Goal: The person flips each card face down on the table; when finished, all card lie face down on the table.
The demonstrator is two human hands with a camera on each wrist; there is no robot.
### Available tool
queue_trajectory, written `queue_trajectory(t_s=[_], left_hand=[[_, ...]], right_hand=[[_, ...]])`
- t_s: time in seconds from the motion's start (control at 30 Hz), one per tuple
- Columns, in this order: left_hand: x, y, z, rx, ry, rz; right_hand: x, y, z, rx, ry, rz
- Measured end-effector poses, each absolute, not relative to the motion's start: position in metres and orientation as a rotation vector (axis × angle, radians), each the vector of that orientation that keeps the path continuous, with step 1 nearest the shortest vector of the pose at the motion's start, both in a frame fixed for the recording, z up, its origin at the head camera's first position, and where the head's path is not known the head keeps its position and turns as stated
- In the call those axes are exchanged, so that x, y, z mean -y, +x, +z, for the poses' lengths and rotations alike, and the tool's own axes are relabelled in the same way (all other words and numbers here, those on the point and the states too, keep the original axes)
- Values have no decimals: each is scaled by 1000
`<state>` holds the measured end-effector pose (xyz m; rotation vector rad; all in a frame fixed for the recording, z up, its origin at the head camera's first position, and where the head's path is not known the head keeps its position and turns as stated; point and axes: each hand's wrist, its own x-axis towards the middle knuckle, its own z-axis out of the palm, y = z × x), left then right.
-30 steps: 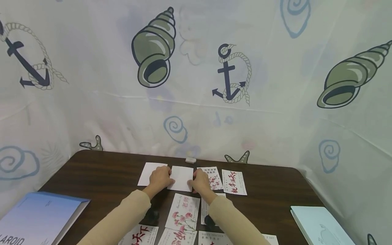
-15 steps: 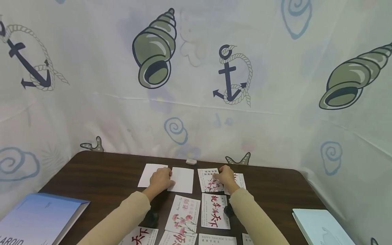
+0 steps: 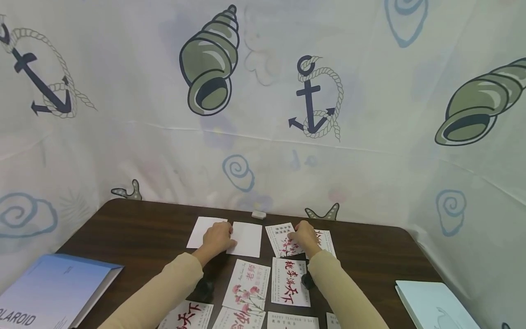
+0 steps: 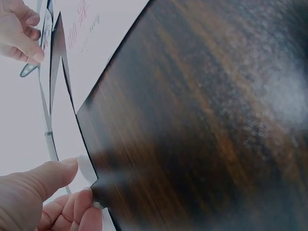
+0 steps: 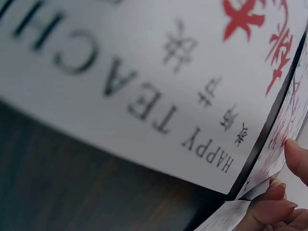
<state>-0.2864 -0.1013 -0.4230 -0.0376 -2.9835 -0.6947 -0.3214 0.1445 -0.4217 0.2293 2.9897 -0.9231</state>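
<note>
Head view gives us the whole layout: near the lower centre of the frame, our left hand (image 3: pixel 217 237) rests on the seam between two blank white cards (image 3: pixel 245 239), fingers loosely bent. Our right hand (image 3: pixel 303 235) sits at lower centre-right on a flower-printed card (image 3: pixel 281 239), covering its right half and much of the red-lettered card (image 3: pixel 326 241) beside it. From there we cannot tell whether the fingers pinch anything. Right wrist view, blurred and very close, shows our fingertips (image 5: pixel 269 211) at the lower right curled under a lifted card corner. Left wrist view shows our thumb (image 4: pixel 45 175) at the lower left pressing a white card's corner against the dark table (image 4: pixel 207 120). Cards along the bottom edge are cut off.
</note>
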Motion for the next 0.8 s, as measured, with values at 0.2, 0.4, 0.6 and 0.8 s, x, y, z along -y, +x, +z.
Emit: queue_trajectory(t_s=[0.2,0.4,0.6,0.8], left_hand=[[101,-288,-422,2997,-42,-691],[102,-290,-420,2981,-41,-688],[102,-290,-423,3001,-38,-683],[104,-290,-422,3011,-43,-707]], right_hand=[[-144,-323,-421,-3023,265,-861],[-141,-327,-419,-3039,302,-801],[-141,-325,-421,-2996,334,-851],[-147,-323,-428,-3023,264,-1009]])
